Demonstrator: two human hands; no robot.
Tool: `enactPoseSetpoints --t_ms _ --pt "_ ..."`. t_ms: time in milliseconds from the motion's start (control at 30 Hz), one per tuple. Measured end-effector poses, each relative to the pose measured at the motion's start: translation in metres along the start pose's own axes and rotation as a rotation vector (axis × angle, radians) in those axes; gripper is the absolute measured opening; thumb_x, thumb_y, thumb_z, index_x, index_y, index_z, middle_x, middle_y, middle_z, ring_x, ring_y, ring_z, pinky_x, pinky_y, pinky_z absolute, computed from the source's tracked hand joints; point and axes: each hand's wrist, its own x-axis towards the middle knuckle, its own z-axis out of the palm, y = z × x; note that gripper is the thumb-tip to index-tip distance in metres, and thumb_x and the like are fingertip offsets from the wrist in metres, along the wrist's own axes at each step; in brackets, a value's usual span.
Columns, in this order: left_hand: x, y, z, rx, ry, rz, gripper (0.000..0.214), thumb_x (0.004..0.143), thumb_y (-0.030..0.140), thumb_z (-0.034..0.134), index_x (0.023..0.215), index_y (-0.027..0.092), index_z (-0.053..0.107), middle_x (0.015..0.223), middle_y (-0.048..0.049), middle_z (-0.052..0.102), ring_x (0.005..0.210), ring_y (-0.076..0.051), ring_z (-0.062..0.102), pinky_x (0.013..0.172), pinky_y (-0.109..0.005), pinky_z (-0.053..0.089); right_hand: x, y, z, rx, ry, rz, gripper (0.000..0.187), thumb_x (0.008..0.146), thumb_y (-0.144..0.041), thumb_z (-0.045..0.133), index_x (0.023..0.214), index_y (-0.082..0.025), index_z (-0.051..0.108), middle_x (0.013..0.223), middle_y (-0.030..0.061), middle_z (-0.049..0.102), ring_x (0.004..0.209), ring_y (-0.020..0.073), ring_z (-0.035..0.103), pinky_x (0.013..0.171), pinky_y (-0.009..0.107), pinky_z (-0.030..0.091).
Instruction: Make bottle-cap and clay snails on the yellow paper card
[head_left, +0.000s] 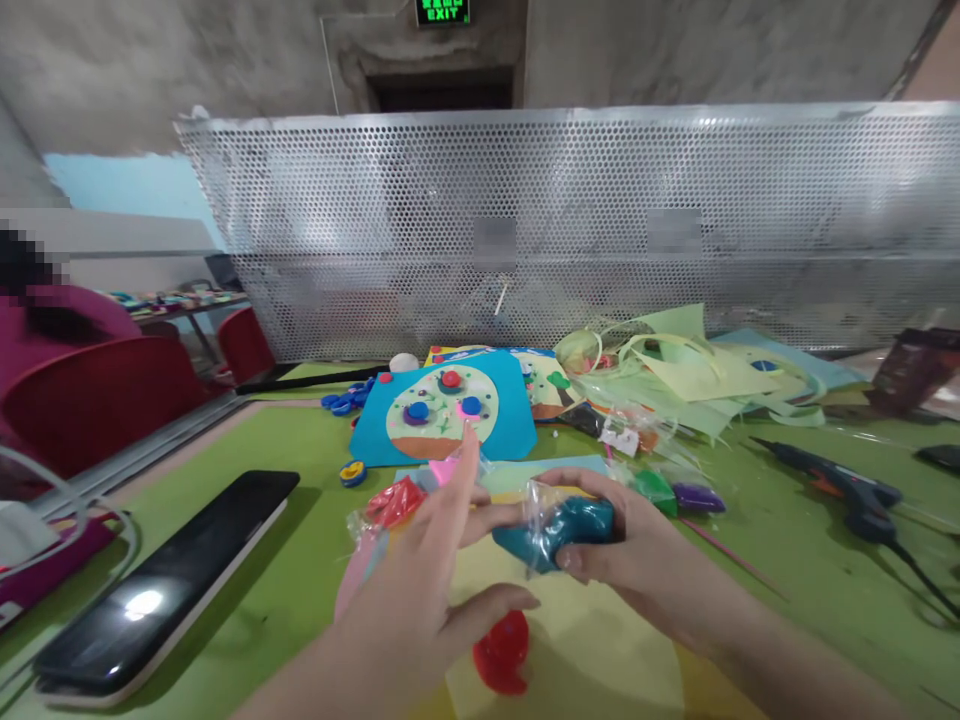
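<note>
My right hand is closed around a small clear plastic bag of teal modelling clay, held above a yellow paper sheet. My left hand sits beside it with its fingers apart, fingertips touching the bag's left end. A lump of red clay lies on the yellow sheet just below my left thumb. A bag of red clay lies left of my left hand.
A blue card with a round collage of bottle caps lies behind my hands. A black phone is at left, a glue gun at right. Green paper strips pile up by the perforated metal screen. A person in magenta sits far left.
</note>
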Motion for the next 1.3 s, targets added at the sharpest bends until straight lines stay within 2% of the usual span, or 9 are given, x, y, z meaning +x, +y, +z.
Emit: enactPoseSetpoints --t_ms 233,400,533,600,667,833,967,1100,1300 --pt "-0.006 0.005 0.01 -0.148 0.126 -0.079 0.096 0.066 0.044 0.074 0.141 0.039 0.013 0.088 0.003 0.067 0.085 -0.023 0.064 0.083 -0.035 0.046 -0.001 0.001 0.011 -0.114 0.085 0.011 0.043 0.051 -0.015 0.075 0.088 -0.021 0.053 0.071 -0.0047 0.06 0.061 0.0106 0.052 0.056 0.021 0.042" --pt "-0.01 0.019 0.021 -0.407 0.283 -0.18 0.098 0.057 0.03 0.081 0.139 0.032 0.026 0.067 0.0057 0.066 0.07 -0.019 0.061 0.075 -0.031 0.047 -0.005 -0.008 0.008 -0.298 0.088 -0.023 0.045 0.051 -0.016 0.075 0.08 -0.023 0.041 0.057 -0.0103 0.051 0.053 0.008 0.042 0.049 0.017 0.035" --pt "0.007 0.003 -0.012 -0.794 0.315 -0.197 0.088 0.041 0.019 0.087 0.122 0.025 0.053 0.048 0.006 0.062 0.069 -0.021 0.06 0.063 -0.027 0.048 -0.004 -0.02 -0.005 -0.267 -0.125 -0.028 0.049 0.051 -0.015 0.078 0.087 -0.022 0.045 0.065 -0.0068 0.059 0.055 0.0081 0.048 0.05 0.017 0.038" --pt "0.02 -0.01 -0.041 -0.915 0.539 -0.138 0.048 0.048 0.032 0.085 0.092 0.024 0.068 0.057 0.0054 0.066 0.059 -0.016 0.059 0.058 -0.025 0.048 0.0 -0.022 -0.011 -0.198 -0.104 -0.089 0.046 0.054 -0.014 0.077 0.088 -0.021 0.048 0.062 -0.007 0.058 0.052 0.0068 0.048 0.048 0.016 0.038" --pt "0.03 -0.021 -0.063 -0.932 0.621 -0.096 0.038 0.058 0.042 0.08 0.091 0.029 0.066 0.068 0.0082 0.067 0.066 -0.012 0.06 0.068 -0.022 0.049 0.005 -0.021 -0.015 -0.056 -0.084 -0.12 0.045 0.056 -0.015 0.078 0.09 -0.02 0.051 0.061 -0.0063 0.058 0.051 0.0064 0.049 0.046 0.015 0.038" --pt "0.03 -0.017 -0.041 -0.887 0.34 -0.122 0.048 0.068 0.039 0.073 0.111 0.023 0.057 0.082 -0.0008 0.066 0.072 -0.018 0.063 0.065 -0.032 0.054 0.009 -0.01 -0.011 0.159 -0.139 -0.073 0.052 0.054 -0.023 0.085 0.095 -0.016 0.053 0.069 0.0008 0.064 0.054 0.0086 0.054 0.044 0.017 0.042" --pt "0.021 -0.003 -0.011 -0.762 0.198 -0.093 0.045 0.064 0.022 0.076 0.104 0.021 0.056 0.069 0.0031 0.059 0.059 -0.014 0.06 0.05 -0.025 0.053 0.006 -0.007 -0.009 0.183 -0.131 -0.05 0.05 0.054 -0.023 0.085 0.093 -0.018 0.056 0.071 0.0015 0.063 0.056 0.0109 0.056 0.039 0.017 0.042" --pt "0.018 0.003 -0.01 -0.687 0.072 -0.155 0.032 0.078 0.035 0.063 0.105 0.018 0.058 0.088 -0.0055 0.063 0.075 -0.021 0.066 0.048 -0.027 0.054 0.008 -0.008 -0.01 0.13 -0.126 -0.062 0.033 0.058 -0.03 0.083 0.082 -0.017 0.064 0.07 0.0012 0.064 0.053 0.0094 0.055 0.04 0.017 0.043" --pt "0.016 -0.004 -0.008 -0.714 -0.011 -0.256 0.039 0.082 0.05 0.053 0.089 0.013 0.062 0.05 0.0047 0.05 0.035 -0.007 0.047 0.033 -0.017 0.036 0.009 -0.007 -0.009 0.087 -0.073 -0.019 0.027 0.064 -0.039 0.078 0.073 -0.016 0.069 0.069 0.0033 0.066 0.05 0.009 0.054 0.037 0.016 0.041"
